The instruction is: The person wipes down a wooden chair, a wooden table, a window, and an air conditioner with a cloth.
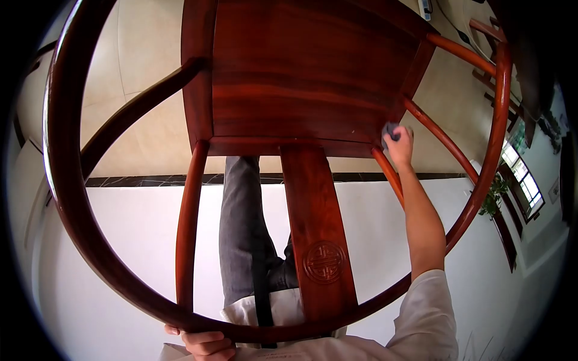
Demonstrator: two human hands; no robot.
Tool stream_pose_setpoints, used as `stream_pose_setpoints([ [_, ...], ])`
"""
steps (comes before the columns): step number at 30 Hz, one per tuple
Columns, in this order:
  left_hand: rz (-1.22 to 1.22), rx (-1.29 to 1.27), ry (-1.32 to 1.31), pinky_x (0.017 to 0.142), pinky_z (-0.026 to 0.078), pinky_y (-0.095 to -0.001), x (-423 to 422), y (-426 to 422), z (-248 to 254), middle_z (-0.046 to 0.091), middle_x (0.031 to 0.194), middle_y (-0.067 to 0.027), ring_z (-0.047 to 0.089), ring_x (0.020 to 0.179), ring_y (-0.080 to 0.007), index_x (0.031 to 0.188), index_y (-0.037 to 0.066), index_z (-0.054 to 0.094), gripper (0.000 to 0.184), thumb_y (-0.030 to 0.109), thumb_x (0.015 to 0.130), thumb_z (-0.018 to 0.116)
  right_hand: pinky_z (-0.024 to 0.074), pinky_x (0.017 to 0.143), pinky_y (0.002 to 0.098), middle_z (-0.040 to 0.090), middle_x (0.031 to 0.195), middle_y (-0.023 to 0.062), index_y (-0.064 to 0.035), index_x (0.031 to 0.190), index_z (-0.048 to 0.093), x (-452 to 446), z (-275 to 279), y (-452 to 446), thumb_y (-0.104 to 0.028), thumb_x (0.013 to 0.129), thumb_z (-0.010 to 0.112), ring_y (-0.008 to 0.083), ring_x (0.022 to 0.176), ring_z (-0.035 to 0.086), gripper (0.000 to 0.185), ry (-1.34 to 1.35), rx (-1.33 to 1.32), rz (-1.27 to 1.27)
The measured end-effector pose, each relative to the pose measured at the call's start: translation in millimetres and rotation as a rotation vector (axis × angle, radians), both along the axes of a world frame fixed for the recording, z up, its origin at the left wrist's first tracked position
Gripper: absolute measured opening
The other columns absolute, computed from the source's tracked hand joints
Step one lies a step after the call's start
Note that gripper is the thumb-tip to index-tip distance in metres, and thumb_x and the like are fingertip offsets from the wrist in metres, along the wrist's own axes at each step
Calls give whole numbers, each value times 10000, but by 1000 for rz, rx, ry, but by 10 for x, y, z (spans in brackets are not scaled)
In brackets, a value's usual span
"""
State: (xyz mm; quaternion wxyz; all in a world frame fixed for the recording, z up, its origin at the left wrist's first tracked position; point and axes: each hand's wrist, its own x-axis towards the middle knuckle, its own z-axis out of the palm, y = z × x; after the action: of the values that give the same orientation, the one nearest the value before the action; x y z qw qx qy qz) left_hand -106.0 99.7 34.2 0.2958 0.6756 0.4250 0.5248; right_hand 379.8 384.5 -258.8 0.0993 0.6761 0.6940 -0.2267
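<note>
My right hand is at the right of the frame, its fingers curled and pinching a bunched dark gray cloth. The cloth is at the near right corner of the seat, close to the top of a slim post in the picture. That forearm reaches up from the lower right, inside the curved rail of the reddish-brown wooden chair.

My left hand is at the bottom, left of center, with its fingers bent around the rail; I cannot tell where the thumb lies.

The chair fills most of the frame, with the seat at the top center and the rail looping down both sides and across the bottom. A flat back slat runs between seat and rail, with a round carved pattern on its lower part. Behind the slat and to its left shows a leg in dark gray trousers. Pale floor lies around the seat, and a green plant and a window are at the right edge.
</note>
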Motion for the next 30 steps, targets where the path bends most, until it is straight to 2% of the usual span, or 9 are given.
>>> stream_pose_setpoints([
  [2, 54, 80, 70, 603, 509, -344, 33, 30, -51, 553, 689, 4, 577, 589, -146, 695, 144, 483, 88, 97, 753, 530, 438, 771, 415, 531, 871, 132, -61, 772, 497, 27, 53, -103, -113, 625, 701, 334, 859, 507, 257, 34, -205, -93],
  [4, 100, 151, 140, 543, 512, -322, 82, 30, -113, 546, 694, 6, 581, 597, -137, 690, 145, 472, 102, 91, 741, 542, 443, 772, 428, 528, 871, 106, -71, 759, 525, -368, 25, -216, -156, 607, 716, 325, 870, 508, 258, -56, -72, 207],
  [7, 171, 204, 16, 561, 513, -333, 59, -28, -122, 550, 699, 13, 584, 602, -119, 688, 158, 454, 135, 112, 730, 574, 444, 763, 403, 527, 871, 91, -61, 777, 550, -1344, 62, -374, -154, 667, 702, 302, 888, 516, 210, 169, -303, 303],
  [10, -146, 272, 78, 665, 519, -387, -108, 69, -212, 589, 821, -45, 614, 747, -195, 777, 124, 530, 142, 119, 689, 642, 445, 688, 385, 533, 821, 105, -55, 763, 548, -2328, -9, -679, -149, 701, 702, 295, 800, 543, 191, 397, -289, 269],
  [17, 638, -191, -25, 914, 232, -439, 299, 435, -152, 479, 507, 59, 515, 536, -129, 571, 183, 473, 201, 283, 745, 484, 475, 770, 383, 614, 871, 143, -32, 809, 575, -3826, -260, -1046, -175, 682, 732, 316, 858, 590, 248, 654, -366, -167],
  [21, 741, -255, 16, 934, 259, -454, 375, 478, -140, 479, 511, 14, 533, 537, -160, 572, 148, 481, 175, 194, 741, 470, 506, 744, 377, 656, 836, 183, -12, 779, 600, -3746, 194, -747, -225, 627, 739, 322, 822, 638, 296, 560, -492, 5],
  [24, 756, -223, 57, 961, 286, -451, 439, 546, -44, 488, 541, -42, 511, 557, -187, 587, 104, 476, 143, 113, 724, 434, 491, 743, 360, 657, 878, 163, -12, 855, 604, -3300, 914, -321, -302, 709, 682, 288, 836, 632, 334, 459, -577, 255],
  [26, 720, -230, 101, 976, 290, -423, 496, 511, 42, 467, 572, -39, 503, 610, -188, 612, 81, 461, 216, 161, 808, 421, 488, 728, 346, 654, 859, 124, -31, 863, 611, -2825, 1459, -60, -305, 778, 619, 237, 839, 629, 286, 472, -561, 216],
  [30, 746, -264, 213, 999, 297, -386, 533, 459, -26, 492, 592, -28, 510, 631, -186, 683, 49, 492, 221, 137, 867, 408, 475, 761, 321, 627, 905, 62, -46, 958, 612, -1450, 2641, 308, -283, 875, 541, 183, 876, 605, 261, 943, -649, -53],
])
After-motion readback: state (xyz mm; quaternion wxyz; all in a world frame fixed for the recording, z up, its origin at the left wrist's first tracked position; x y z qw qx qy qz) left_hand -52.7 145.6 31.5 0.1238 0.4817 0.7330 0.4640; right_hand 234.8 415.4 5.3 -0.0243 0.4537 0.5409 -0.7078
